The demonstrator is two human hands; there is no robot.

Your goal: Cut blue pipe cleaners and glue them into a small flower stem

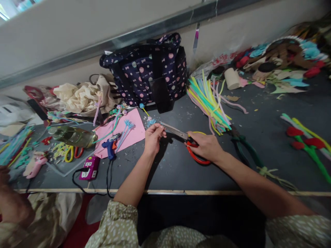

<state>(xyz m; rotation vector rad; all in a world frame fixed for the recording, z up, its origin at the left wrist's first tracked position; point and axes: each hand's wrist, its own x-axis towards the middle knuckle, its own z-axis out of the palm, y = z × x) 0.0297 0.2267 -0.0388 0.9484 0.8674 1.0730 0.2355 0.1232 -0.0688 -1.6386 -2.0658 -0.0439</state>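
Observation:
My right hand (208,146) grips a pair of scissors (177,131) with red and yellow handles, its blades pointing left toward my other hand. My left hand (154,137) is closed in a pinch close to the blade tips. At its fingertips shows a light-blue fuzzy chenille piece (150,121); the fingers partly hide it. Just beyond lies a yellow chenille stem with a blue tip (142,106). A pink sheet (137,125) to the left bears blue chenille stems with frayed tops (127,125) and a blue glue gun (110,146).
A dark patterned bag (144,72) stands at the back, a phone (160,94) leaning on it. Right of it lies a chenille-stem bundle (210,106), then green-handled pliers (248,148) and red chenille flowers (307,141). Leftward are a bottle (73,136), a magenta power block (89,168) and another person's arm (15,203).

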